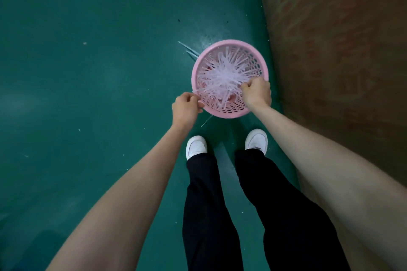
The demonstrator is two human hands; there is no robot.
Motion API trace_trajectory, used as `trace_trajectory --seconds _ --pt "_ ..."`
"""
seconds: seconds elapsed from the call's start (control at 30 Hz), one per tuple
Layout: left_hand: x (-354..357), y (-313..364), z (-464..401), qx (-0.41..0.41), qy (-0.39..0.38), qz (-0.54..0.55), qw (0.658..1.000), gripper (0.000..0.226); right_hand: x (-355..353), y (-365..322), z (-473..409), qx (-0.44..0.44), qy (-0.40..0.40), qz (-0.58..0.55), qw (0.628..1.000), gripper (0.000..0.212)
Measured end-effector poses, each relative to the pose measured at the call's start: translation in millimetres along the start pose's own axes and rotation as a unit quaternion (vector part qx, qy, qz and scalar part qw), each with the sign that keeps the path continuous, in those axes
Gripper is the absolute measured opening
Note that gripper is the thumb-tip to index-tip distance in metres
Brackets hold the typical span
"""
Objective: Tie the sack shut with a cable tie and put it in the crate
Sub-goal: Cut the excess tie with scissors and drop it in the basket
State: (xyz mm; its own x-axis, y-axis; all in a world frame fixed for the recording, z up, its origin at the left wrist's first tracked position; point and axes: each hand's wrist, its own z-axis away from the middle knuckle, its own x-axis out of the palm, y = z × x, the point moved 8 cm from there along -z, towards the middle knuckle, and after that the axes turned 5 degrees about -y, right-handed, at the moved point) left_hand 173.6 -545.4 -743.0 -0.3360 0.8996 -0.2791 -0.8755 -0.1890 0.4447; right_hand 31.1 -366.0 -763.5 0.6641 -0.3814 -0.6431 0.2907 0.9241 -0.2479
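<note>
Both forearms reach down-frame to centre. Left hand (pixel 186 109) pinches one cable tie (pixel 206 121) at pink basket (pixel 231 114) rim; right hand (pixel 256 91) fist-closed on ties inside. Step: fetching a tie. Sack, crate not visible; next, pull one free w/o tangling.

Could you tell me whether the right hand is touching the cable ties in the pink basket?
Touching: the head view shows the right hand pinching strands of the cable ties inside the pink basket.

Open green floor (pixel 88 72) spreads from seven to twelve o'clock of the pink basket (pixel 222 114); a brown cardboard wall (pixel 330 50) blocks three o'clock, shoes (pixel 196 145) stand at six.
</note>
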Motion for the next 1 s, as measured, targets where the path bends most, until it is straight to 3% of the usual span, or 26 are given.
trace_trajectory --seconds 0.27,0.53,0.8,1.0 --pt "6.2 2.0 13.4 0.002 0.004 -0.010 1.000 0.023 -14.2 4.5 3.6 -0.009 -0.001 -0.016 1.000 0.020" --pt "-9.2 34.8 102.1 0.013 -0.002 -0.006 1.000 0.024 -83.0 1.8 79.9 -0.067 -0.016 -0.100 0.993 0.022" --pt "-45.7 97.8 251.3 0.073 -0.024 0.000 0.997 0.023 -202.9 -3.4 230.2 -0.098 0.041 -0.235 0.966 0.017" --pt "-66.5 162.8 363.7 0.192 -0.041 -0.032 0.980 0.024 -273.1 0.6 342.5 -0.126 0.068 -0.358 0.923 0.026"
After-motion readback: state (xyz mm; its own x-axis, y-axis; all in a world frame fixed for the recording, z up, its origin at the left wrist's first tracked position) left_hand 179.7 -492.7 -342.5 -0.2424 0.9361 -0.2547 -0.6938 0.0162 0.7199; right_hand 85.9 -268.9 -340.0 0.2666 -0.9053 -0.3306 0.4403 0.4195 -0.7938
